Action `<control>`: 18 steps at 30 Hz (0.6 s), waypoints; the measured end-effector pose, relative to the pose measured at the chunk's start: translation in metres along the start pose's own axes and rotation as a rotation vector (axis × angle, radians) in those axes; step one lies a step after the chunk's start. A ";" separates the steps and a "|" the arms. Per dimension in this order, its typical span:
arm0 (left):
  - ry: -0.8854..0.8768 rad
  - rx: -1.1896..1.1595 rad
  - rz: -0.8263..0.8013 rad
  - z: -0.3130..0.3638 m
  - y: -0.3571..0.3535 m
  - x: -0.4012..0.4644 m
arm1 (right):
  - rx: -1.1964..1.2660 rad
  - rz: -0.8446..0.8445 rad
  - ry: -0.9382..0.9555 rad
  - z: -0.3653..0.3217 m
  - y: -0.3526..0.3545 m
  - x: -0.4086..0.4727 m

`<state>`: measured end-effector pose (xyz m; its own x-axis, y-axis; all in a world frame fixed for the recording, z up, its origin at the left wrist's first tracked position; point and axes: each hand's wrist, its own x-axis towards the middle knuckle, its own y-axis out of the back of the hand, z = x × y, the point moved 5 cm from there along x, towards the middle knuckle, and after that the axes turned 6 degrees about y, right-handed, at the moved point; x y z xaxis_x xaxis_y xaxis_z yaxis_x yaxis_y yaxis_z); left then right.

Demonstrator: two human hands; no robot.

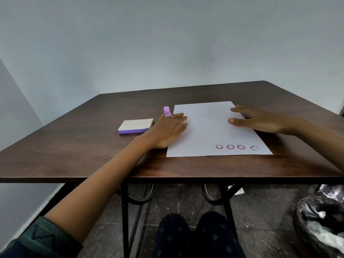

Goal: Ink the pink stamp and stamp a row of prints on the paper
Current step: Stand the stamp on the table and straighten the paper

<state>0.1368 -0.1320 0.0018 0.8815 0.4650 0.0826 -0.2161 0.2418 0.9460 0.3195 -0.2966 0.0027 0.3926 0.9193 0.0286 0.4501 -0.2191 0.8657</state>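
A white sheet of paper (210, 127) lies on the dark wooden table (93, 146). Along its near right edge runs a row of several smiley flower prints (230, 147), the rightmost one fainter. The pink stamp (166, 110) stands upright just left of the paper's far corner. A closed ink pad (136, 126), white on top with a purple base, sits further left. My left hand (165, 130) lies flat with fingers spread over the paper's left edge, just in front of the stamp. My right hand (260, 120) rests flat with fingers apart on the paper's right side. Neither hand holds anything.
The table's near edge (167, 177) runs across the view, with black metal legs below. A bin lined with a black bag (322, 218) stands on the floor at the right. A pale wall rises behind the table.
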 end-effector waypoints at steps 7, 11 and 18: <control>-0.023 -0.090 -0.038 -0.005 -0.015 0.010 | -0.185 0.018 0.086 -0.008 -0.017 0.019; -0.057 -0.057 -0.020 -0.006 -0.017 0.017 | -0.231 0.055 0.136 -0.006 -0.020 0.031; -0.121 -0.028 0.050 -0.014 -0.021 0.012 | -0.243 0.123 0.232 0.019 -0.027 0.038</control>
<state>0.1458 -0.1195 -0.0210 0.9129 0.3718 0.1684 -0.2715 0.2451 0.9307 0.3379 -0.2620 -0.0288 0.2267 0.9468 0.2285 0.1962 -0.2742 0.9415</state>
